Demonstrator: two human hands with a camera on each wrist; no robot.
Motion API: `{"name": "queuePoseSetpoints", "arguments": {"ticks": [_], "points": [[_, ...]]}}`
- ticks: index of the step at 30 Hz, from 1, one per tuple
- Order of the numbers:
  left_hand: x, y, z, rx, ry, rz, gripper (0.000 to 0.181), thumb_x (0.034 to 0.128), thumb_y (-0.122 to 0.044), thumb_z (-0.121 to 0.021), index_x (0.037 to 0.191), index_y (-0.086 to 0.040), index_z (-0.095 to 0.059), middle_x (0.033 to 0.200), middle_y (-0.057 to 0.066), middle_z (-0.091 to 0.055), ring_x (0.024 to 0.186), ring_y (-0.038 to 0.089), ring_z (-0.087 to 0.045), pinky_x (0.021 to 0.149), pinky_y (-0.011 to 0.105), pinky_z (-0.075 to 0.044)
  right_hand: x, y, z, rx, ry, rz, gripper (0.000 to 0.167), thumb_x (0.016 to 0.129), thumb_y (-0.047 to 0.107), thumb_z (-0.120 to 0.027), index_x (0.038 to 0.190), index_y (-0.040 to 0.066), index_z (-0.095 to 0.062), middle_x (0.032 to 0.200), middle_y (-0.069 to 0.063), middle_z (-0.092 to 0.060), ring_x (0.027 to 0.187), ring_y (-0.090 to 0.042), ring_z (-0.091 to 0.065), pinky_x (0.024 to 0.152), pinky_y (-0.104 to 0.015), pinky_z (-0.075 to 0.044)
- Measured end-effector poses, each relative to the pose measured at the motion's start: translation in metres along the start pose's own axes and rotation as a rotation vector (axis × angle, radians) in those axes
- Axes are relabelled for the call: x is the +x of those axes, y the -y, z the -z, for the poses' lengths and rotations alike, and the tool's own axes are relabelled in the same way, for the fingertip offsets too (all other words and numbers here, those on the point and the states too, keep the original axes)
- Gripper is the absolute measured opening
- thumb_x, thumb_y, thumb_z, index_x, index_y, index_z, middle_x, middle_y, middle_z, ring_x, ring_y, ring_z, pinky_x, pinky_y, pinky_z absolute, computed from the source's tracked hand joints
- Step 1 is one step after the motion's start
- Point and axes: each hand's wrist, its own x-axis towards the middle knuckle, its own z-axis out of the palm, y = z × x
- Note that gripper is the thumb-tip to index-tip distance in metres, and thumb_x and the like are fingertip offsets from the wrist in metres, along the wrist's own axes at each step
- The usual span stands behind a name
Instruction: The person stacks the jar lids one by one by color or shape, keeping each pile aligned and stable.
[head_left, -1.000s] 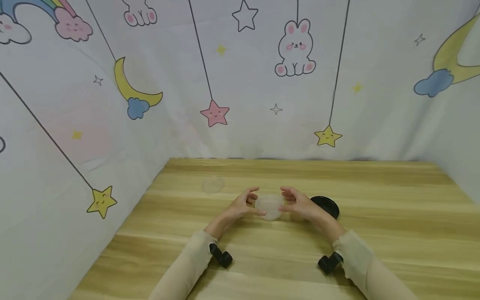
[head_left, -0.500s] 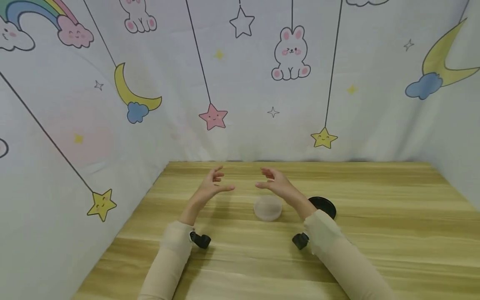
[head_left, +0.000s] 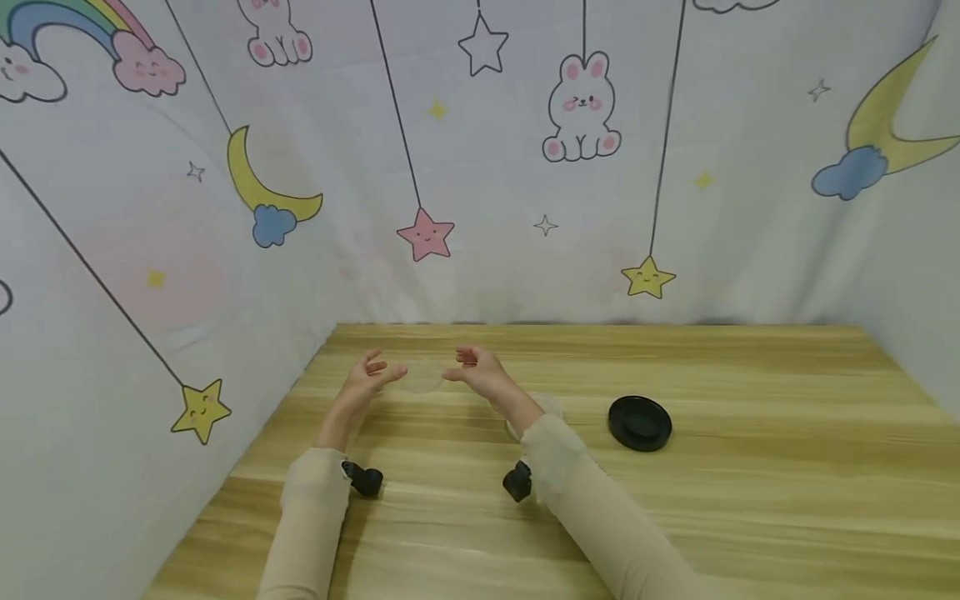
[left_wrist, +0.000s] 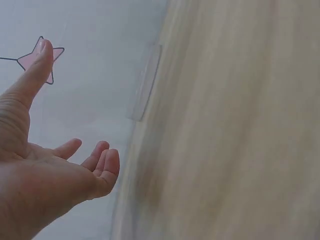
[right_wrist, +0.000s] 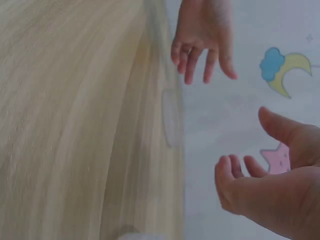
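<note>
A clear, shallow round piece, its exact kind hard to tell, lies at the back left of the table. My left hand is at its left, thumb and fingers spread. On the other side of it is my right hand, fingers loosely bent. Both wrist views show a gap between the clear piece and the fingers. Behind my right wrist, a frosted round container is mostly hidden. A black round dish-like piece with a raised middle lies to its right.
The wooden table runs back to a white cloth wall printed with stars, moons and rabbits. Black wrist cameras, one of them the left camera, stick inward from both sleeves.
Both hands have left the frosted container and moved left to either side of the clear piece. My right forearm now covers much of the container, and the black piece is fully uncovered.
</note>
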Motion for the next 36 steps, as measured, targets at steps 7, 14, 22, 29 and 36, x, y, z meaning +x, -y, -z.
{"name": "queuePoseSetpoints", "arguments": {"ticks": [7, 14, 22, 29, 36], "points": [[0.015, 0.013, -0.001, 0.019, 0.018, 0.037, 0.091, 0.0926, -0.030, -0.066, 0.156, -0.001, -0.007, 0.159, 0.028, -0.018, 0.146, 0.043, -0.022, 0.118, 0.055, -0.024, 0.014, -0.012, -0.018, 0.047, -0.029, -0.060, 0.071, 0.091, 0.022, -0.069, 0.150, 0.003, -0.034, 0.155, -0.019, -0.034, 0.143, -0.038, -0.032, 0.116, -0.051, -0.031], [0.026, 0.024, -0.001, 0.035, 0.105, -0.012, 0.077, 0.0938, -0.018, -0.065, 0.153, 0.003, -0.021, 0.156, 0.025, -0.030, 0.143, 0.038, -0.029, 0.119, 0.052, -0.022, 0.028, -0.035, -0.023, 0.097, -0.043, -0.106, 0.071, 0.093, 0.013, -0.065, 0.151, -0.001, -0.028, 0.157, -0.021, -0.032, 0.146, -0.037, -0.029, 0.119, -0.049, -0.027], [0.019, 0.029, 0.011, 0.084, 0.127, -0.066, 0.069, 0.0900, -0.006, -0.065, 0.150, 0.002, -0.032, 0.152, 0.026, -0.037, 0.128, 0.032, -0.040, 0.110, 0.042, -0.031, 0.036, -0.046, -0.028, 0.033, -0.036, -0.012, 0.066, 0.089, 0.001, -0.065, 0.149, 0.000, -0.036, 0.152, -0.018, -0.041, 0.141, -0.033, -0.040, 0.113, -0.041, -0.038], [0.018, 0.032, 0.007, 0.123, 0.031, -0.058, 0.062, 0.0855, -0.002, -0.071, 0.142, 0.004, -0.046, 0.142, 0.025, -0.050, 0.113, 0.022, -0.051, 0.093, 0.021, -0.041, 0.068, -0.083, -0.039, -0.055, -0.067, 0.066, 0.066, 0.083, 0.003, -0.072, 0.144, 0.002, -0.046, 0.142, -0.015, -0.054, 0.123, -0.026, -0.056, 0.099, -0.032, -0.049], [0.023, 0.029, -0.008, 0.151, -0.056, -0.067, 0.057, 0.0820, -0.004, -0.075, 0.134, 0.005, -0.055, 0.132, 0.025, -0.058, 0.095, 0.008, -0.051, 0.077, 0.012, -0.041, 0.032, -0.045, -0.036, -0.076, -0.081, 0.013, 0.063, 0.084, -0.005, -0.068, 0.143, -0.003, -0.045, 0.142, -0.019, -0.053, 0.127, -0.032, -0.053, 0.104, -0.037, -0.046]]}}
